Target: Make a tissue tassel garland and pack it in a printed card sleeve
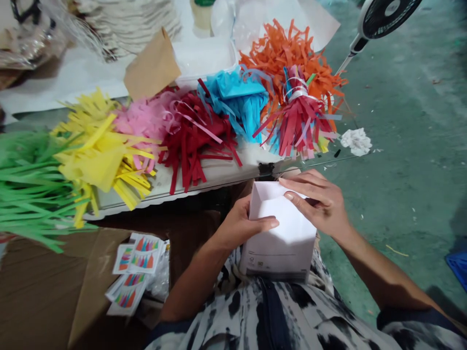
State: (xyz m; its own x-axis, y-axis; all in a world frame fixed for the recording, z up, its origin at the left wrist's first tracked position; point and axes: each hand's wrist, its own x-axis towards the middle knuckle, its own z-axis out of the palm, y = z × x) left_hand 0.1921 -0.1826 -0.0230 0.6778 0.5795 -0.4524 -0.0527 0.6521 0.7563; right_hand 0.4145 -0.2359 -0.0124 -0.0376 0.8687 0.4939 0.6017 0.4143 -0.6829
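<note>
A small white cardboard box [280, 238] rests at my lap, its upper end seeming open and small print near its lower end. My left hand [248, 223] grips the left side, thumb lying across the front face. At the upper right edge, my right hand [317, 199] pinches the rim between thumb and fingers. Just beyond the box, on the table edge, lies a bound tassel bundle [301, 116] of mixed colours, tied with white string. What is inside the box cannot be made out.
Tissue-paper tassels lie along the table: green [32, 180], yellow [95, 155], pink [146, 121], dark red [199, 136], blue [237, 99], orange [292, 53]. Below left, a carton [83, 272] holds printed cards [144, 253]. A fan [388, 14] stands at upper right.
</note>
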